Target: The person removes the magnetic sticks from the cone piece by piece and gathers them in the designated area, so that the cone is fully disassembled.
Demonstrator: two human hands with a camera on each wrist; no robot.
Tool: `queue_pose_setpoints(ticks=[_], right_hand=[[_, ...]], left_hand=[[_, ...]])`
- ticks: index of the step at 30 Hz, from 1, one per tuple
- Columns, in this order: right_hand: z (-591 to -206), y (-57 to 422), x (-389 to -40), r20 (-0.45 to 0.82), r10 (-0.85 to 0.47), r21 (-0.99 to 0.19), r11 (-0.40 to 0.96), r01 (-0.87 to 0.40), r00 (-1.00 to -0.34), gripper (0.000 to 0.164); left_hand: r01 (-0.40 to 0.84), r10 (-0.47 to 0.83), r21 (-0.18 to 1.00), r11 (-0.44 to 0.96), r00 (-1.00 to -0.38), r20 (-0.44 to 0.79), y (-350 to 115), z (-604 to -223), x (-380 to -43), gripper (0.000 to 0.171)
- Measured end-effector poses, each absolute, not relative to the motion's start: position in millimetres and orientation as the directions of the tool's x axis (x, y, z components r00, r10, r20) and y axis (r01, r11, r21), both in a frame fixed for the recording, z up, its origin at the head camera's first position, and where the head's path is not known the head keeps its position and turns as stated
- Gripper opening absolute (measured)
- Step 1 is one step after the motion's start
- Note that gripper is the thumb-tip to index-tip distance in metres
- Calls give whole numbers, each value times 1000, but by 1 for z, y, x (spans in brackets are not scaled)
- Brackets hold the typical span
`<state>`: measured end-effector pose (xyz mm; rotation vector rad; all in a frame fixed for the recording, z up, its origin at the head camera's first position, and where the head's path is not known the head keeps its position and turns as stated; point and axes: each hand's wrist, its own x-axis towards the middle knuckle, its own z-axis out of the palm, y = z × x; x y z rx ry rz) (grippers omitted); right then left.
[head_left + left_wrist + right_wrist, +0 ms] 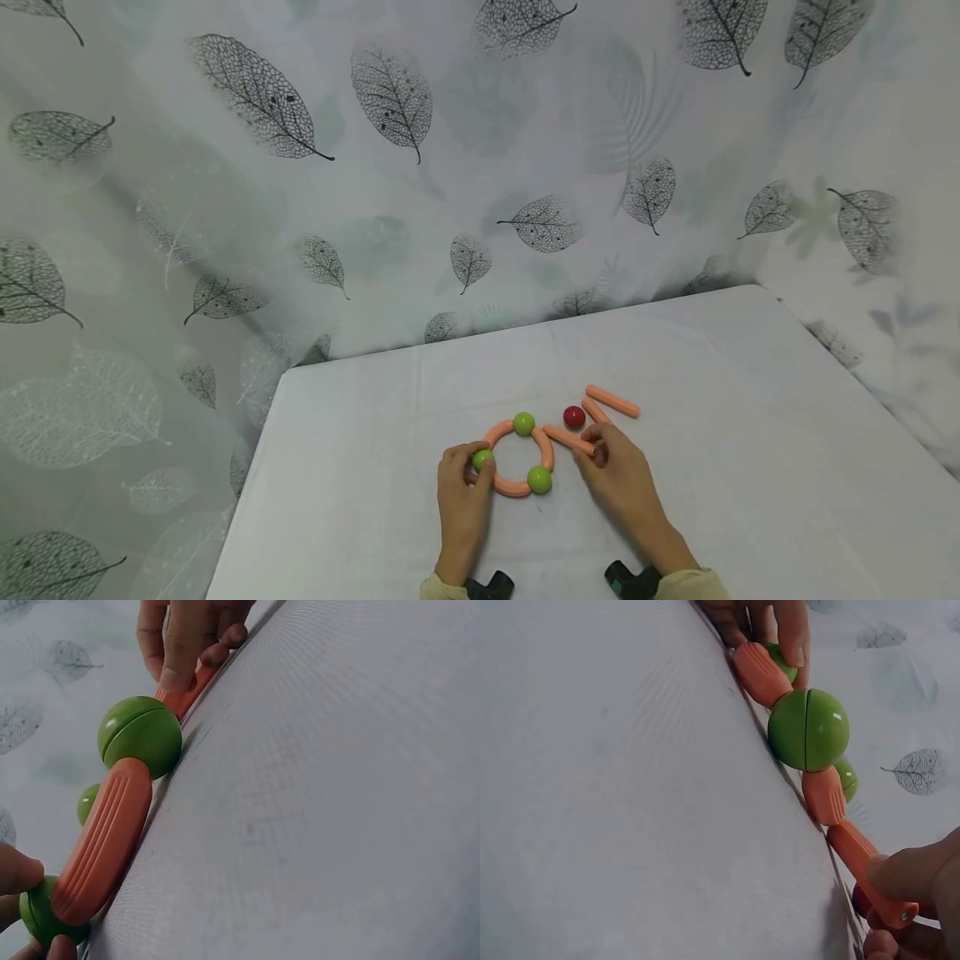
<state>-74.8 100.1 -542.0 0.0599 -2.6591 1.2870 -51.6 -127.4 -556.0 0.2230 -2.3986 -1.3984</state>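
Note:
A ring lies on the white table, made of curved orange sticks (pixel 513 489) joined by three green balls. My left hand (pixel 465 492) pinches the ring's left green ball (pixel 45 919) between thumb and fingers. Another green ball (pixel 539 479) sits at the ring's lower right, and one more green ball (pixel 523 423) at its top. With the right hand (pixel 621 482) I pinch a straight orange stick (pixel 566 439). Its far end lies close to the ring's right curve; whether they touch I cannot tell. The near end shows a small metal-looking dot in the right wrist view.
A red ball (pixel 573 417) rests just beyond the held stick. Two more straight orange sticks lie behind the right hand: one stick (pixel 612 401) farther back, the other stick (pixel 596 412) partly covered by the fingers. A leaf-patterned curtain (pixel 465 167) hangs behind the table (pixel 750 400).

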Motion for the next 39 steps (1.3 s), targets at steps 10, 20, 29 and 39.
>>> queue_pose_setpoints(ticks=[10, 20, 29, 39], right_hand=[[-545, 98, -72, 203, 43, -670, 735, -106, -978, 25], [-543, 97, -71, 210, 46, -659, 745, -107, -977, 28], [-540, 93, -68, 314, 31, -718, 661, -216, -949, 27], [-540, 80, -61, 304, -74, -795, 529, -296, -950, 28]], left_hand=[[75, -302, 861, 503, -918, 257, -126, -554, -46, 34], [148, -241, 791, 593, -905, 350, -122, -550, -43, 33], [266, -55, 684, 679, -911, 409, -123, -546, -41, 25], [416, 139, 526, 742, -862, 487, -123, -551, -40, 19]])
